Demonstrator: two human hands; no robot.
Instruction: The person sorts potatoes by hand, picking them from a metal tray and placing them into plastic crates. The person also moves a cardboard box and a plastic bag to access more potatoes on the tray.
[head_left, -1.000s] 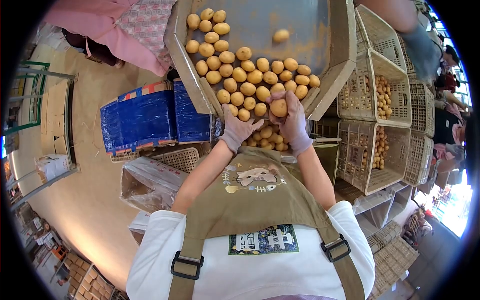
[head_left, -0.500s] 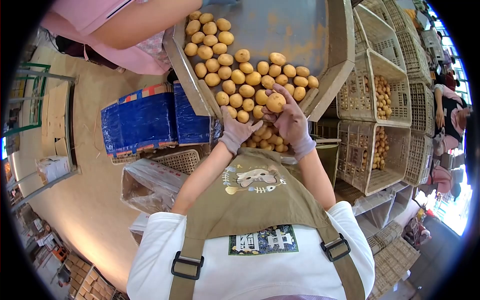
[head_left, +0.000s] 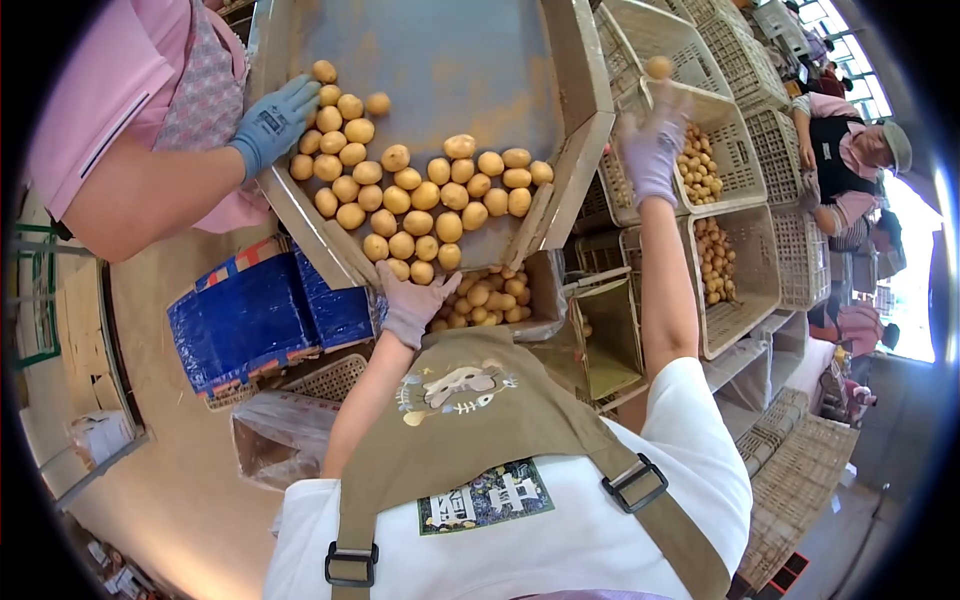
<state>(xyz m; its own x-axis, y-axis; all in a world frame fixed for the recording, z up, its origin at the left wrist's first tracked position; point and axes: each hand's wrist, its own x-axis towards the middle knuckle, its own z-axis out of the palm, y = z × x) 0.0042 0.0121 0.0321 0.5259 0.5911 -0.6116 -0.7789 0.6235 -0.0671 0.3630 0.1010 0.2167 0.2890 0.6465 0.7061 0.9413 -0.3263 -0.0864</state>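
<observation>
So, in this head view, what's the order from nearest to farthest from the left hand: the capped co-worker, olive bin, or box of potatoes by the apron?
From the left hand:
1. Box of potatoes: just to its right, below the tray's opening.
2. Olive bin: farther right.
3. Capped co-worker: far right, beyond the crates.

Produce packing shed: potatoes on metal sorting tray, stacked plastic crates, aproned workers.
</observation>
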